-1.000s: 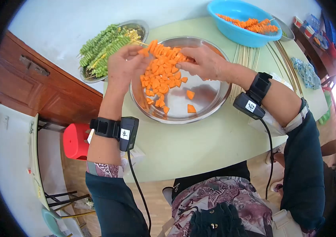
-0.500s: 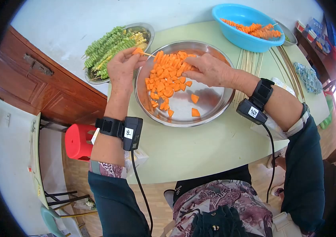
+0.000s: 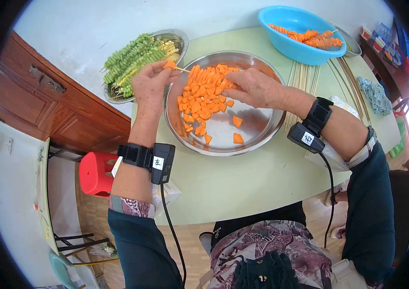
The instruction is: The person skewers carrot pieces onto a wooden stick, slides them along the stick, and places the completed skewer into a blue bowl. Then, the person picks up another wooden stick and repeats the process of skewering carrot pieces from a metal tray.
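Observation:
Above the left part of the steel basin (image 3: 257, 140), my left hand (image 3: 152, 83) pinches a carrot piece (image 3: 169, 64) at one end of a thin wooden skewer (image 3: 182, 70). The skewer slants rightward to a row of carrot slices (image 3: 203, 77) that leads to my right hand (image 3: 255, 87). My right hand's fingers are curled around the other end of this row, hiding that end of the skewer. Loose chunks of cut carrot (image 3: 204, 111) lie heaped in the basin, with a few single pieces (image 3: 237, 121) apart on its bare bottom.
Green and yellow skewered vegetables (image 3: 134, 62) fill an oval metal tray (image 3: 185, 41) at back left. A blue basin (image 3: 274, 41) at back right holds finished-looking carrot skewers (image 3: 310, 37). Bare skewers (image 3: 304, 86) and a bluish cloth (image 3: 374, 95) lie right. A red stool (image 3: 93, 173) stands left.
My right hand has shifted slightly, its fingers and thumb curling lower over the carrots. My left hand stays almost in place, still pinching the carrot piece at the skewer's end.

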A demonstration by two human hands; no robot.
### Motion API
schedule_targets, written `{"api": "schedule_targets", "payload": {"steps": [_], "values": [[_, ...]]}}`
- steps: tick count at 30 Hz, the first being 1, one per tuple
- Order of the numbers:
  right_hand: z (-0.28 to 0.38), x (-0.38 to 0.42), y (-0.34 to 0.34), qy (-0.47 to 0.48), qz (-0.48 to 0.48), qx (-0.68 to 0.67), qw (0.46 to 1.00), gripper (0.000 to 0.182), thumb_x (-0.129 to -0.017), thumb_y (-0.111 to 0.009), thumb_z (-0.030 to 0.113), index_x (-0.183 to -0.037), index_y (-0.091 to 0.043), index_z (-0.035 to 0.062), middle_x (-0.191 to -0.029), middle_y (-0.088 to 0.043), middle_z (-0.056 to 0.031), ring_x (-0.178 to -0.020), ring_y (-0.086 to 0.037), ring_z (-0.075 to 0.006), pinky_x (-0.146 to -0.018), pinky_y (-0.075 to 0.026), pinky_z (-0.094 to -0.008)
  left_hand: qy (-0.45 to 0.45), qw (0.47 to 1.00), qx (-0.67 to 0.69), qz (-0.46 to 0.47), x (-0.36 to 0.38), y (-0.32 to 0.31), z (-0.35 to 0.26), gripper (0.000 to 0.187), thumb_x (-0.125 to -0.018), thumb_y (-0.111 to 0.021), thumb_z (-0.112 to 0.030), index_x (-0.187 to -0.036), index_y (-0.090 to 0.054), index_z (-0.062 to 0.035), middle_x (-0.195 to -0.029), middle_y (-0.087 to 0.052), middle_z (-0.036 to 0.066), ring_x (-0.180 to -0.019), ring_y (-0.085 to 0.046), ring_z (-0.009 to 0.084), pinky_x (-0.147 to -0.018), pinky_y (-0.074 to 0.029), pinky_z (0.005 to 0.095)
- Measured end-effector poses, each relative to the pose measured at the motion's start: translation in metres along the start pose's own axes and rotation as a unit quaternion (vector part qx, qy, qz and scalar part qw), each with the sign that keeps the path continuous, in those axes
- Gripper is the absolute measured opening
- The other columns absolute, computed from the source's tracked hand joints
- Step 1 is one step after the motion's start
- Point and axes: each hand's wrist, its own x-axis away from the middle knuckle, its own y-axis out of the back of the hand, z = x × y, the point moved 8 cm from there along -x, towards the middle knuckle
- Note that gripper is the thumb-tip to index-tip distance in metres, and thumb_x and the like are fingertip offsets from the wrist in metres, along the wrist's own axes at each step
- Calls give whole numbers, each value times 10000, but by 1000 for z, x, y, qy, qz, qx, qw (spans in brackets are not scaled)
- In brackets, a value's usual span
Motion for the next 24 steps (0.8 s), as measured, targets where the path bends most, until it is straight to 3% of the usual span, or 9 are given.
{"api": "schedule_targets", "payload": {"steps": [8, 11, 17, 19, 23, 24], "values": [[-4, -1, -2, 4, -3, -7, 1000, 323, -859, -531, 318, -882, -537, -4, -651, -561, -205, -643, -564, -357, -615, -445, -446, -19, 1000, -14, -2, 0, 0, -2, 164, -809, -587, 3, -945, -572, 94, -855, -633, 162, -751, -653, 201, -662, -546, 244], [-1, 0, 0, 58, -54, 7, 997, 243, -847, -559, 231, -900, -545, -6, -562, -531, -172, -511, -543, -312, -504, -436, -384, -37, 999, -20, -7, -1, 1, -2, 150, -806, -586, 9, -929, -576, 93, -837, -636, 159, -742, -654, 198, -655, -543, 241], [4, 1, 2, 52, -72, 4, 996, 247, -851, -554, 235, -795, -503, -1, -556, -528, -168, -521, -539, -320, -507, -433, -387, -69, 994, -81, -29, 1, -1, -7, 111, -797, -574, 31, -893, -589, 86, -815, -641, 151, -726, -655, 188, -653, -543, 245], [-3, 0, -6, -4, -14, -3, 1000, 333, -860, -524, 321, -799, -502, -5, -632, -537, -214, -632, -547, -366, -599, -433, -451, -85, 991, -99, -30, 1, -1, -7, 105, -795, -571, 37, -887, -592, 84, -816, -642, 149, -726, -655, 185, -651, -543, 245], [-2, 1, -7, -24, -7, -17, 1000, 343, -864, -519, 316, -772, -486, -13, -628, -528, -224, -639, -537, -381, -607, -427, -458, -120, 980, -155, -28, 4, -4, -14, 100, -792, -572, 41, -881, -594, 81, -807, -645, 142, -731, -655, 174, -645, -543, 242], [-1, 1, -7, -27, -2, -34, 999, 353, -868, -517, 321, -763, -482, -14, -618, -537, -209, -600, -547, -350, -570, -438, -434, -122, 978, -165, -27, 4, -5, -15, 101, -791, -573, 42, -881, -594, 81, -804, -646, 139, -732, -655, 170, -645, -542, 241]]}}
